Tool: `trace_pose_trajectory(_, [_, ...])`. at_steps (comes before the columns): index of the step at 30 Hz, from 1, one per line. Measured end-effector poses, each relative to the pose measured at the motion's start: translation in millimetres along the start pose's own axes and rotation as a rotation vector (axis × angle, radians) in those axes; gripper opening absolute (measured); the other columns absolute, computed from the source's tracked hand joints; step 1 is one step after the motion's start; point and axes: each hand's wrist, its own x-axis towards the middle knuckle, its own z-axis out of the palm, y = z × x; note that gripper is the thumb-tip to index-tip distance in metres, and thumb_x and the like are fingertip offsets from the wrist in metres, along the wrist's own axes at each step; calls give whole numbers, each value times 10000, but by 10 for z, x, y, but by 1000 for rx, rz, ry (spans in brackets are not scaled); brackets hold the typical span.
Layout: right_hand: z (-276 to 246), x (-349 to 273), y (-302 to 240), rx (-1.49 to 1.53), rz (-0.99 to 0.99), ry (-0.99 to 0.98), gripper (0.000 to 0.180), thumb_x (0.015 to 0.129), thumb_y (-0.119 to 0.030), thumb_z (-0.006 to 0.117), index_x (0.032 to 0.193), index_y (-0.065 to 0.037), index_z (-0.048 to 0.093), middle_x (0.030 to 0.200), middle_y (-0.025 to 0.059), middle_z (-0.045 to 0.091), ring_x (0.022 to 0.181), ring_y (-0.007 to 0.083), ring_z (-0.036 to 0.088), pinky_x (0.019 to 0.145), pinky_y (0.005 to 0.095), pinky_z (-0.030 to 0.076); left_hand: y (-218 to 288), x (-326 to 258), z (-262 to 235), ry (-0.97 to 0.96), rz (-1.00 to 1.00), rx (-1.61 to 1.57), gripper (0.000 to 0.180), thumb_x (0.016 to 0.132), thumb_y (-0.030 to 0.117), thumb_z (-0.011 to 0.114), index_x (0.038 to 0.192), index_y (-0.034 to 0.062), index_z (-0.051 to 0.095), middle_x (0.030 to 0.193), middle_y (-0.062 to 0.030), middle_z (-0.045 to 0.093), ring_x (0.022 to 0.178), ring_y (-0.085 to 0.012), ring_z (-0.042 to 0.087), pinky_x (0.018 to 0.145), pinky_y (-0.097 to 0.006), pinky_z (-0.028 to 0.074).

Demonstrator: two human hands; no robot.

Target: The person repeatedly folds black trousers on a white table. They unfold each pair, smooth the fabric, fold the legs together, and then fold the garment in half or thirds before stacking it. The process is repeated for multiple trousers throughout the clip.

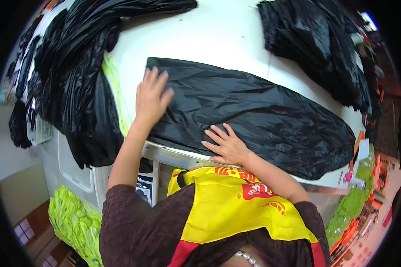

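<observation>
— What's under the hands from where you sit?

— I see a black fabric piece (254, 120), thin and crinkly, spread flat on the white table (218, 35), its near edge running along the table's front rim.

— And the hands?

— My read: both are pressing, not gripping. The left hand (150, 99) lies flat near the piece's far left corner, fingers spread, holding nothing. The right hand (226, 144) rests palm down on the near edge, fingers fanned, also closed on nothing. I'd judge they pin the slippery cloth so it stays smooth.

— What lies around the piece?

— Left of it, a heap of black fabric (75, 80) drapes over the table's side. Beyond it to the right, another black pile (316, 53). Below the piece, off the table, yellow-green cloth (73, 222) is bundled. A yellow apron (236, 209) sits nearest the camera.
</observation>
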Motion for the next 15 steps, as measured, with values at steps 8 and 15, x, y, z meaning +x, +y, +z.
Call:
trace_pose_trajectory(8, [569,1224,-224,-78,-84,601,465,815,-455,517,1102,-90,544,1202,127,509,1175,270,426,966,490,288,-914,-88,-684,-130,211,554,612,793,373,596,1321,122,411,1391,-134,348,1290,-293,308,1029,-478,218])
trace_pose_trajectory(15, [59,-353,-80,164,125,578,315,721,-174,626,1004,-66,539,1014,96,549,954,250,529,772,363,424,-524,-449,-734,-159,242,297,444,782,247,626,1170,49,542,1269,-156,480,1186,-335,425,980,-478,295])
